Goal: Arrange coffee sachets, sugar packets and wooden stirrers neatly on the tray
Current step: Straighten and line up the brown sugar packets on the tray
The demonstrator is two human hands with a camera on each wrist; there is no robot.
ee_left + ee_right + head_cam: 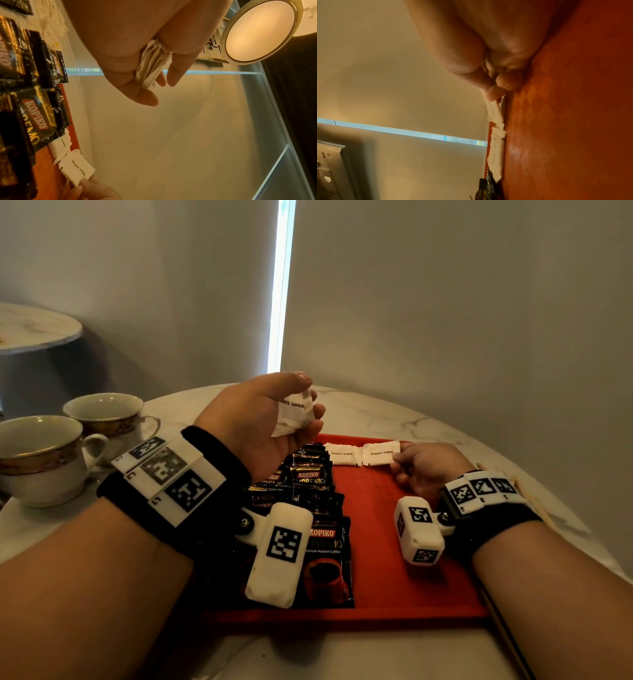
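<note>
The Kopiko coffee sachets are already lying in an overlapping column down the left part of the red tray, so that step looks finished. The sugar row is only starting: one brown sugar packet is lying flat along the tray's far edge, and the right hand is pinching the end of a second brown sugar packet just beside it, seemingly squaring it into line. The left hand is hovering above the far end of the sachet column, its grip curled round a small bunch of spare sugar packets that are waiting to be laid down.

The wooden stirrers are lying off the tray, on the marble desk past the right wrist, so they appear to be still left to place; how many there are cannot be told.

Two gold-rimmed teacups are standing on the desk to the left, well apart from the tray. Nothing is blocking the open red area to the right of the sachets, though the right forearm is crossing between it and the stirrers.
</note>
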